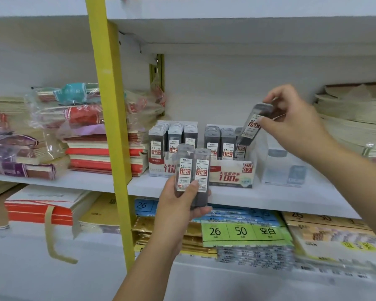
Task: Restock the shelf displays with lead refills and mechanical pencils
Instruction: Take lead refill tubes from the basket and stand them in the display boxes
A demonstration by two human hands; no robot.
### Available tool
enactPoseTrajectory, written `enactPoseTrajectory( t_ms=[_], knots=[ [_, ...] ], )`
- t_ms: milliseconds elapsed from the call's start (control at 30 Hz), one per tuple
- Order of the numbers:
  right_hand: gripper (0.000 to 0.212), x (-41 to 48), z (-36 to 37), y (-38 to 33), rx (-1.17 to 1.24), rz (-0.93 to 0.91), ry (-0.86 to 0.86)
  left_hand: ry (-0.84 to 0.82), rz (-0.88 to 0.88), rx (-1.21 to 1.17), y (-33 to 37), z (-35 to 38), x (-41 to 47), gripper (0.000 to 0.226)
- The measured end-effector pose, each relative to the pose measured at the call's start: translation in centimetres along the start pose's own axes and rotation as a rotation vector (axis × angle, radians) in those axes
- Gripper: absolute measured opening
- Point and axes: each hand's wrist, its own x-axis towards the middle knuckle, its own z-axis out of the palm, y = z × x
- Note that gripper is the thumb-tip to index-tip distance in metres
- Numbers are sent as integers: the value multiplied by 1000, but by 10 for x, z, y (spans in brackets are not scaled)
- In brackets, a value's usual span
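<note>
Right hand [291,122] is pinching one tilted lead refill case [250,132], its lower end at the 0.7 display box [228,175] on the shelf [280,198]. I am gripping two more cases [193,170] upright in my left hand [176,206].

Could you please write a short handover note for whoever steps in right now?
Left hand grips two 0.7 lead cases in front of the shelf. Right hand pinches a third case, tilted, its lower end at the right row of the 0.7 display box. The box's other two rows look full. Left: seat this case, then the two held. Mechanical pencils are not in view.
</note>
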Motion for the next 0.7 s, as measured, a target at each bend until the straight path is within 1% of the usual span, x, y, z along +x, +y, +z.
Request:
enactPoseTrajectory(
  t_ms=[167,267,333,467,600,633,667,700],
  knots=[
    [34,27,14,15,-284,-45,-205,22,31,-15,5,-2,11,26],
    [32,33,25,25,-336,-14,-339,16,28,-5,6,-1,14,26],
    [26,35,30,31,-384,-22,-392,11,29,-6,7,-1,15,26],
    [15,41,34,35,-528,-105,-332,1,37,-5,9,-1,17,24],
    [24,44,32,28,-708,-107,-352,-15,34,-5,12,1,15,25],
    [25,42,30,25,-698,-115,-318,-21,30,-7,13,2,14,25],
    [22,36,29,20,-635,-128,-245,-29,25,-8,14,2,13,25],
    [17,27,27,13,-519,-132,-162,-39,20,-9,15,2,11,25]
  ],
)
